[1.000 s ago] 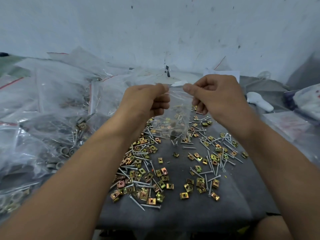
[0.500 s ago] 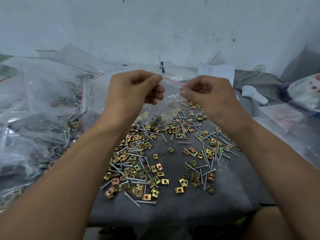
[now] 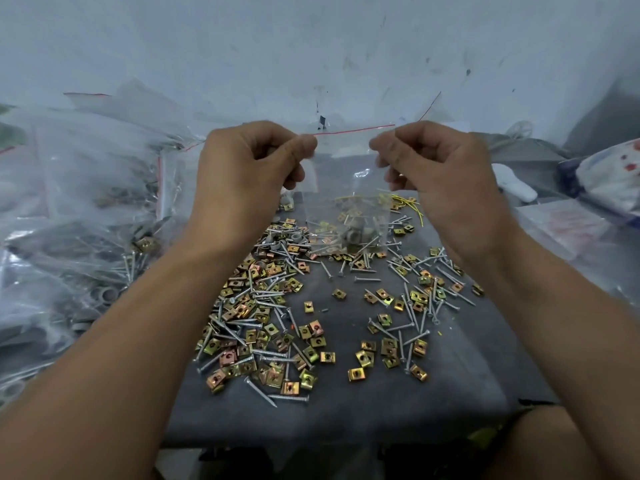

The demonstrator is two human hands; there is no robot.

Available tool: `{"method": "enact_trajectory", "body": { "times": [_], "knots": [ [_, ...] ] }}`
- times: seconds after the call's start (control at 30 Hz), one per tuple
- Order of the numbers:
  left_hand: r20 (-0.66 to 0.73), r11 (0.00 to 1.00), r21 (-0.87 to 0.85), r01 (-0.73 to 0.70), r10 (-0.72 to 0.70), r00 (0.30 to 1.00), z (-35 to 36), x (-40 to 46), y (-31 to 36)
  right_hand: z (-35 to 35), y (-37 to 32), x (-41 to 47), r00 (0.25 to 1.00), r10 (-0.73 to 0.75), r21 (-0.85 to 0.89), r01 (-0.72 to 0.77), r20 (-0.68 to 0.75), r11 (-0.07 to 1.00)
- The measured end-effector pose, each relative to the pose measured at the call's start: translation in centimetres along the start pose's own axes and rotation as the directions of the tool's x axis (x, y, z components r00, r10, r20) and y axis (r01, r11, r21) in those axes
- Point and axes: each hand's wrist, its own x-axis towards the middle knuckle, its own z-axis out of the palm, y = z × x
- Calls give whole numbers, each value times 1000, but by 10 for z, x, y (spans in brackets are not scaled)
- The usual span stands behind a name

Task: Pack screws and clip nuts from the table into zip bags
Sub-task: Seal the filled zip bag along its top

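Left hand (image 3: pixel 256 161) and right hand (image 3: pixel 433 164) each pinch a top corner of the zip bag (image 3: pixel 346 188) at frame centre; they've just slid apart, stretching its red strip taut, probably sealed. Screws (image 3: pixel 270 351) and clip nuts (image 3: pixel 363 358) litter the surface (image 3: pixel 346 410) below

One head-worn wide-angle view looks forward and down from above the person's forearms, close over the table (image 3: pixel 346 410). Both arms run in from the bottom corners to the left hand (image 3: pixel 249 168) and right hand (image 3: pixel 440 171) near frame centre. The wall (image 3: pixel 311 46) fills the upper third, close behind the table. Straight lines bow toward the edges. No second view overlaps it.
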Motion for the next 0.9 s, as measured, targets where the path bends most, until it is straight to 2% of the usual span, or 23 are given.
{"method": "enact_trajectory", "body": {
  "times": [0.4, 0.53, 0.6, 0.63, 0.67, 0.73, 0.83, 0.9],
  "knots": [
    [-7, 992, -107, 70, -71, 997, -4, 4, -4, 5, 8, 0, 1000, 3, 48, -4, 31, 999],
    [-37, 973, -229, 41, -51, 998, -3, 3, 5, 6, -2, 1, 999, -23, 177, 18, 24, 984],
    [-43, 933, -354, 64, -84, 996, -3, 4, 8, 8, -6, 2, 996, 2, 172, -18, 91, 985],
    [-39, 901, -426, 88, -115, 993, -4, 5, 10, 9, -6, 1, 985, 57, 112, -76, 164, 991],
    [-34, 867, -485, 113, -147, 988, -5, 5, 11, 10, -4, -1, 957, 144, 23, -154, 254, 988],
    [-30, 810, -562, 170, -226, 974, -6, 7, 11, 19, 5, -12, 836, 337, -94, -330, 433, 939],
    [-15, 671, -687, 281, -399, 917, -11, 11, 9, 42, 8, -30, 655, 482, 60, -625, 582, 778],
    [13, 542, -782, 309, -481, 877, -14, 13, 9, 57, 4, -34, 580, 474, 134, -715, 663, 686]
  ]
}}
